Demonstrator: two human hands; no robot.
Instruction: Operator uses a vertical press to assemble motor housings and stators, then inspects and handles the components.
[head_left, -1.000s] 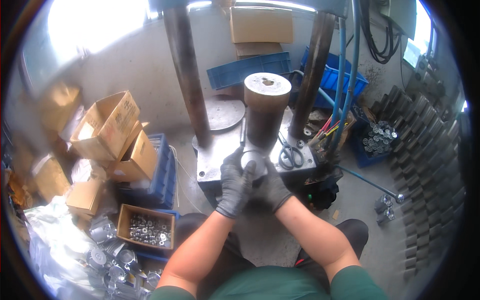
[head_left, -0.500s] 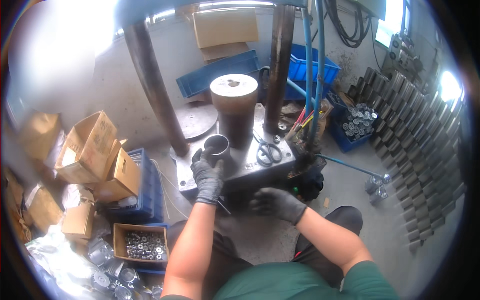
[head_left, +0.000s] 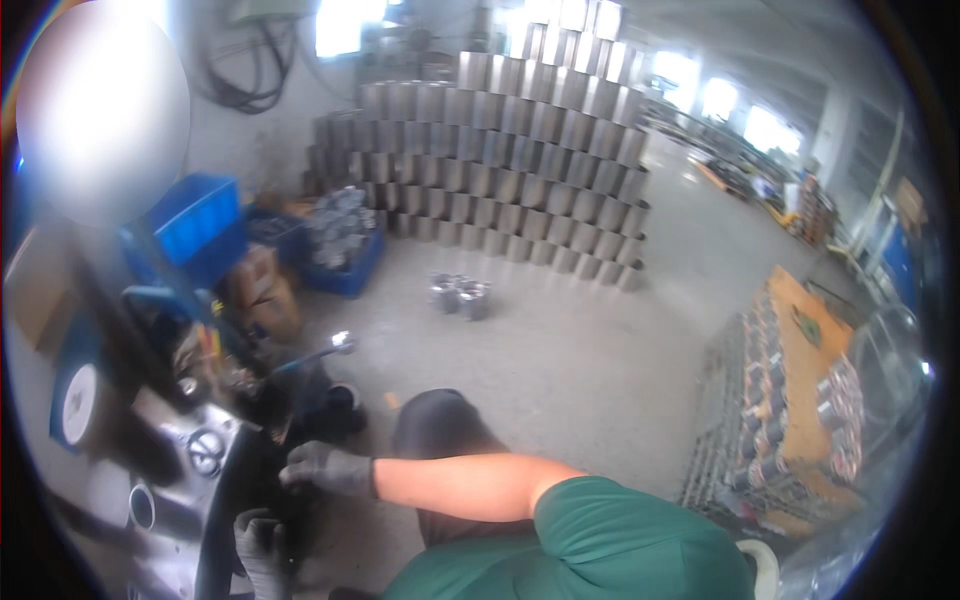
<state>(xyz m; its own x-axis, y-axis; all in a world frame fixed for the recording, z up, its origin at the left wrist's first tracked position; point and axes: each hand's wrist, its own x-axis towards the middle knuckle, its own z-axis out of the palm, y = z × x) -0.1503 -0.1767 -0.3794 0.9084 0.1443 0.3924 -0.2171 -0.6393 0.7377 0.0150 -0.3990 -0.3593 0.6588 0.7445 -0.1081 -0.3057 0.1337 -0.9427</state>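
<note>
A metal cylinder sleeve (head_left: 160,513) stands on the metal bed (head_left: 222,425) of a press at the lower left, its round mouth showing. My left hand (head_left: 262,552), in a grey glove, is just right of the bed's front edge, apart from the sleeve. Its fingers are loosely bent with nothing seen in them. My right hand (head_left: 325,470), gloved too, hangs in front of the press with fingers loosely stretched and no object in it. Scissors (head_left: 206,452) lie on the bed beyond the sleeve. A thick round metal block (head_left: 88,408) stands farther left.
Stacked metal cylinders (head_left: 500,150) form a wall at the back. Several small metal parts (head_left: 460,296) sit on the floor before it. A blue crate (head_left: 345,265) holds more metal parts. To the right is a wire cage (head_left: 715,430) with stacked parts and cardboard.
My view has swung to the right, bringing the cylinder wall and wire cage into sight. My left hand has come off the sleeve. My right hand stays empty.
</note>
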